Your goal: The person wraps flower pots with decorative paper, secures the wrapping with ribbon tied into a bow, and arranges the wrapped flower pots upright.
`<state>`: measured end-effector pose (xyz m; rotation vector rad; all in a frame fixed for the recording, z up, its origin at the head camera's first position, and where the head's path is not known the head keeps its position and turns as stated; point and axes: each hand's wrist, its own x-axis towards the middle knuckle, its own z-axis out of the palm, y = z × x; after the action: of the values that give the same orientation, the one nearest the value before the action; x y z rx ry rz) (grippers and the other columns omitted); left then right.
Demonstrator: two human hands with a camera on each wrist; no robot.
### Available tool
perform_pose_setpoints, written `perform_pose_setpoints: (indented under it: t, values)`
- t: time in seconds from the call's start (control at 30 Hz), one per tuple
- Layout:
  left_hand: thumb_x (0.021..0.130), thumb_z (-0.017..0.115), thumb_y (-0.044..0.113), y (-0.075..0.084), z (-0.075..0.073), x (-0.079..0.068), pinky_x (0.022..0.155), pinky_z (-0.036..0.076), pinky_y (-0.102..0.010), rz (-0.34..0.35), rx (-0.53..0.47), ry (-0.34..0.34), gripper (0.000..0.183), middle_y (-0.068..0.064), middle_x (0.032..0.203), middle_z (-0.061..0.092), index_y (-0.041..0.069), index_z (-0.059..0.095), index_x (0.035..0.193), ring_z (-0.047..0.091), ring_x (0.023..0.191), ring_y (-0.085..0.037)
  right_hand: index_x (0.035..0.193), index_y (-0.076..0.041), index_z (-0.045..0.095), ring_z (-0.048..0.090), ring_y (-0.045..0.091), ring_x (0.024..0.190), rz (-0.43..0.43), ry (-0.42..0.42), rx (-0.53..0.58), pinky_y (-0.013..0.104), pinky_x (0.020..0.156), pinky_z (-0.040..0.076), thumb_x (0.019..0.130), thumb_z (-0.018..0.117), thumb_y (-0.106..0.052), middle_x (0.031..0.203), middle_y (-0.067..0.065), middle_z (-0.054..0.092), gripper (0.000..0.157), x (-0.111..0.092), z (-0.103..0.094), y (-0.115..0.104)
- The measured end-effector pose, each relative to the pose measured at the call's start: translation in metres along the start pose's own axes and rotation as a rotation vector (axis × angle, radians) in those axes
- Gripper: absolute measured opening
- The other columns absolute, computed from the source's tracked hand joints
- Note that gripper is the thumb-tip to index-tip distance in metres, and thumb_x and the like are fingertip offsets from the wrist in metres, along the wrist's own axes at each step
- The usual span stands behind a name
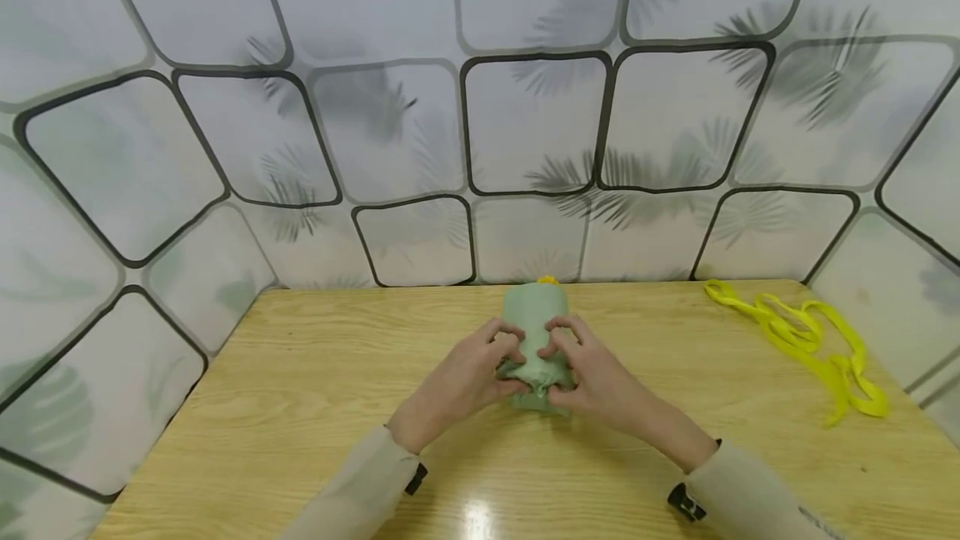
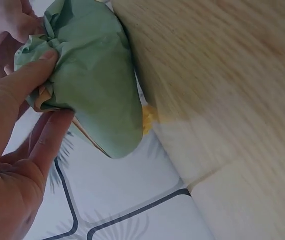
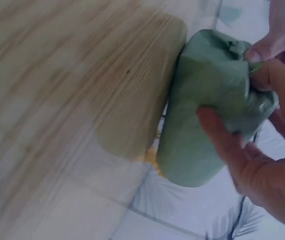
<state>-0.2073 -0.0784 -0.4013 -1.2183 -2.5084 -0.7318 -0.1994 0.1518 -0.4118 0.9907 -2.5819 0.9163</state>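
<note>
A green paper-wrapped bundle point(image 1: 535, 319), roughly a cylinder, lies on the wooden table in front of me, its near end crumpled and gathered. My left hand point(image 1: 474, 365) pinches the gathered paper from the left, thumb on top in the left wrist view, where a folded edge shows a brownish inner side. From the right, my right hand point(image 1: 597, 369) pinches the same crumpled end, with its index finger lying along the bundle's side in the right wrist view. What the paper encloses is hidden.
A tangled yellow ribbon point(image 1: 806, 340) lies at the table's right. Something small and yellow point(image 1: 548, 279) shows just beyond the bundle's far end. The wooden table point(image 1: 360, 348) ends at a patterned curtain-like backdrop point(image 1: 408, 132).
</note>
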Motion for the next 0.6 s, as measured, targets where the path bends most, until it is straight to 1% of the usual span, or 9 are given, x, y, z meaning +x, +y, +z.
perform_pose_setpoints:
  t: [0.07, 0.1, 0.17, 0.27, 0.33, 0.37, 0.4, 0.5, 0.6]
  values:
    - [0.08, 0.088, 0.018, 0.001, 0.002, 0.0, 0.084, 0.059, -0.02, -0.027, -0.019, 0.006, 0.033, -0.011, 0.123, 0.065, 0.009, 0.064, 0.101, 0.07, 0.099, -0.019, 0.102, -0.013, 0.058, 0.06, 0.04, 0.116, 0.014, 0.008, -0.029, 0.044, 0.079, 0.057, 0.08, 0.076, -0.002, 0.135, 0.025, 0.053, 0.031, -0.003, 0.0, -0.003]
    - [0.08, 0.087, 0.018, 0.002, 0.003, 0.0, 0.084, 0.059, -0.021, -0.047, -0.033, 0.005, 0.034, -0.011, 0.123, 0.066, 0.009, 0.064, 0.103, 0.071, 0.099, -0.02, 0.104, -0.012, 0.057, 0.059, 0.043, 0.118, 0.025, 0.001, -0.027, 0.046, 0.079, 0.057, 0.081, 0.075, -0.001, 0.138, 0.027, 0.051, 0.031, -0.004, -0.001, -0.005]
    - [0.081, 0.087, 0.018, 0.003, 0.004, 0.0, 0.084, 0.06, -0.024, -0.099, -0.059, -0.002, 0.042, -0.013, 0.124, 0.067, 0.007, 0.064, 0.114, 0.072, 0.1, -0.021, 0.109, -0.011, 0.058, 0.058, 0.049, 0.121, 0.04, -0.014, -0.02, 0.049, 0.079, 0.058, 0.084, 0.074, -0.001, 0.142, 0.031, 0.048, 0.031, -0.007, -0.002, -0.007]
    - [0.084, 0.084, 0.025, 0.007, 0.004, -0.002, 0.087, 0.06, -0.032, -0.168, 0.005, -0.042, 0.06, -0.017, 0.133, 0.067, 0.004, 0.062, 0.136, 0.071, 0.104, -0.024, 0.118, -0.008, 0.057, 0.058, 0.05, 0.125, 0.072, -0.051, 0.004, 0.047, 0.082, 0.061, 0.088, 0.073, -0.001, 0.146, 0.034, 0.045, 0.035, -0.008, -0.003, -0.008]
    - [0.088, 0.079, 0.03, 0.01, 0.004, -0.002, 0.092, 0.059, -0.038, -0.2, 0.063, -0.081, 0.069, -0.021, 0.142, 0.061, 0.003, 0.055, 0.146, 0.069, 0.112, -0.03, 0.128, -0.006, 0.056, 0.053, 0.052, 0.132, 0.085, -0.065, 0.006, 0.054, 0.091, 0.059, 0.09, 0.074, -0.002, 0.148, 0.034, 0.045, 0.042, -0.007, -0.003, -0.008]
    - [0.09, 0.077, 0.032, 0.011, 0.003, -0.003, 0.096, 0.058, -0.041, -0.204, 0.087, -0.101, 0.07, -0.023, 0.145, 0.058, 0.002, 0.052, 0.148, 0.068, 0.116, -0.032, 0.133, -0.006, 0.055, 0.051, 0.052, 0.134, 0.086, -0.066, 0.005, 0.058, 0.095, 0.056, 0.09, 0.074, -0.003, 0.148, 0.034, 0.046, 0.047, -0.007, -0.003, -0.007]
    - [0.091, 0.074, 0.034, 0.012, 0.003, -0.003, 0.098, 0.058, -0.042, -0.208, 0.099, -0.121, 0.071, -0.025, 0.147, 0.054, 0.001, 0.05, 0.149, 0.068, 0.117, -0.033, 0.136, -0.006, 0.055, 0.051, 0.052, 0.134, 0.086, -0.065, 0.007, 0.06, 0.096, 0.055, 0.09, 0.074, -0.003, 0.148, 0.034, 0.046, 0.05, -0.007, -0.002, -0.007]
    - [0.095, 0.069, 0.029, 0.014, 0.004, -0.002, 0.096, 0.059, -0.037, -0.234, 0.021, -0.144, 0.07, -0.032, 0.148, 0.047, -0.003, 0.043, 0.152, 0.07, 0.114, -0.034, 0.141, -0.007, 0.056, 0.05, 0.052, 0.135, 0.065, -0.032, 0.023, 0.063, 0.097, 0.053, 0.089, 0.075, -0.002, 0.146, 0.033, 0.049, 0.056, -0.007, -0.001, -0.005]
    - [0.095, 0.07, 0.022, 0.014, 0.007, -0.001, 0.091, 0.059, -0.031, -0.242, -0.064, -0.125, 0.07, -0.036, 0.145, 0.045, -0.007, 0.041, 0.151, 0.072, 0.11, -0.032, 0.134, -0.007, 0.062, 0.051, 0.052, 0.133, 0.048, 0.019, 0.041, 0.061, 0.096, 0.055, 0.086, 0.075, 0.001, 0.14, 0.03, 0.054, 0.051, -0.008, 0.002, -0.004]
